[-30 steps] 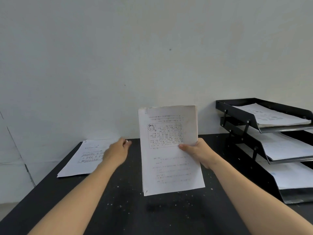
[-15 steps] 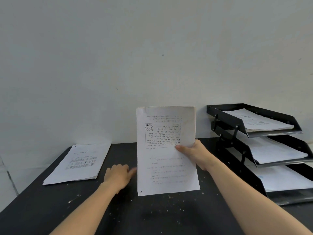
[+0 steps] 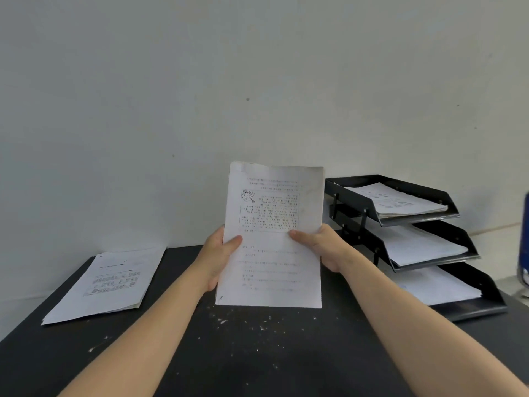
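- I hold a printed sheaf (image 3: 272, 267) upright above the dark table (image 3: 257, 362).
- My left hand (image 3: 217, 253) pinches its left edge and my right hand (image 3: 320, 245) its right, thumbs on the front.
- I seem to be checking it for sorting. Next it must go in flat, either on the loose pile (image 3: 106, 285) at left or in the tray rack (image 3: 353, 200) at right.

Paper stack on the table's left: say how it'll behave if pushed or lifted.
The paper stack shows uneven edges and no visible clip, so a push would probably fan the sheets. Thin and flat on the table, it would likely sag if lifted by one edge, and seems light.
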`<state>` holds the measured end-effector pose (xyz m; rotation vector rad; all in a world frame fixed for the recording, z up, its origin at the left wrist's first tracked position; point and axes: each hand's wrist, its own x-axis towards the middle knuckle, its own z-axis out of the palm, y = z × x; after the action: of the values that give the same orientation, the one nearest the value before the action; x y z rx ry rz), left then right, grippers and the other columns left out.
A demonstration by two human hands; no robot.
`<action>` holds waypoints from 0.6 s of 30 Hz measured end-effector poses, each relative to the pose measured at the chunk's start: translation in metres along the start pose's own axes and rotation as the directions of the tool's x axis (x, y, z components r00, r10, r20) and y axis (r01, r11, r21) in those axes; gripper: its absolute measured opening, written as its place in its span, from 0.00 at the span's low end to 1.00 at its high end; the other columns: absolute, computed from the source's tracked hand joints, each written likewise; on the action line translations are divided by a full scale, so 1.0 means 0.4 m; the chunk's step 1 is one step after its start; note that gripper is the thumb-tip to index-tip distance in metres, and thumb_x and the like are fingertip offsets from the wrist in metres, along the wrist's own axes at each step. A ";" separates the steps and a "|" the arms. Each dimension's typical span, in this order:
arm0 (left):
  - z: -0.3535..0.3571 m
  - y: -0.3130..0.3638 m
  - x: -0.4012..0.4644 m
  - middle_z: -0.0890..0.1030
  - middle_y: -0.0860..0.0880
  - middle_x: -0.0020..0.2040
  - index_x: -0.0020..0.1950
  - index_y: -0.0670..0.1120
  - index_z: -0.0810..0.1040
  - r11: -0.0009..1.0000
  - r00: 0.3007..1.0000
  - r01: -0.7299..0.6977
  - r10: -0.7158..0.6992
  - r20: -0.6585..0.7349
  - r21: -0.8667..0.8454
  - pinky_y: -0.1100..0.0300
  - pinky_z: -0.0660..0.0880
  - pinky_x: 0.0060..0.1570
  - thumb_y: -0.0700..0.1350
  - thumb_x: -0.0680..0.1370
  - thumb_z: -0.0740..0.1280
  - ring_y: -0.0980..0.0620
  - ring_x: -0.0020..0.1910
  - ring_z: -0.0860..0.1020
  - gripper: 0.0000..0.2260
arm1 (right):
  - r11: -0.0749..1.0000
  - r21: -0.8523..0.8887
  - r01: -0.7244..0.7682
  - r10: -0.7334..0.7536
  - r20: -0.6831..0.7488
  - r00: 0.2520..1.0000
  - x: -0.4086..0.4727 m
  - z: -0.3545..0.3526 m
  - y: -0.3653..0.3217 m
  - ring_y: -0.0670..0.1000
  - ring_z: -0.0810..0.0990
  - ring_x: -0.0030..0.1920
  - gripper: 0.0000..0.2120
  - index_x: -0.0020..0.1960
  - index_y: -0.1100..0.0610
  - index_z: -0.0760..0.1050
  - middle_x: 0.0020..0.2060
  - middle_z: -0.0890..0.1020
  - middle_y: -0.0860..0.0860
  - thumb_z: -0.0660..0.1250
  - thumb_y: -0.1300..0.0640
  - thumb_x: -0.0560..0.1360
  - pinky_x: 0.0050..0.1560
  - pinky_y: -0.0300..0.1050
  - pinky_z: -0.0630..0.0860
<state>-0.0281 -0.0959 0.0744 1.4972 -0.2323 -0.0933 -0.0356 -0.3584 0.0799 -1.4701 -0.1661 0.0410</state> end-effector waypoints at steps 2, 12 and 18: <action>0.032 0.019 0.005 0.86 0.50 0.58 0.63 0.54 0.79 1.000 1.000 -0.006 0.006 -0.021 0.004 0.37 0.78 0.60 0.42 0.83 0.65 0.44 0.58 0.83 0.11 | 1.000 -0.002 -0.024 0.024 -0.024 0.999 -0.020 -0.025 -0.022 0.59 0.86 0.58 0.18 0.66 0.58 0.79 0.59 0.86 0.56 0.74 0.59 0.77 0.63 0.64 0.80; 0.207 0.093 0.037 0.82 0.50 0.58 0.58 0.53 0.77 0.986 0.973 -0.115 0.086 -0.214 -0.124 0.46 0.78 0.58 0.40 0.84 0.61 0.46 0.57 0.80 0.09 | 0.918 0.396 0.012 0.054 -0.155 0.986 -0.119 -0.130 -0.079 0.55 0.86 0.55 0.22 0.67 0.56 0.79 0.57 0.86 0.54 0.66 0.43 0.80 0.56 0.53 0.82; 0.352 0.066 0.042 0.81 0.51 0.56 0.62 0.53 0.75 0.958 0.968 -0.048 -0.026 -0.251 -0.283 0.49 0.80 0.51 0.40 0.85 0.60 0.49 0.53 0.81 0.11 | 0.818 0.558 0.137 -0.001 -0.236 0.972 -0.169 -0.135 -0.070 0.56 0.80 0.69 0.27 0.74 0.55 0.73 0.67 0.82 0.54 0.67 0.44 0.80 0.64 0.57 0.77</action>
<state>-0.0434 -0.2348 0.1103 1.2026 -0.0189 0.0714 -0.0971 -0.4232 0.0969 -0.8510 -0.0139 -0.1288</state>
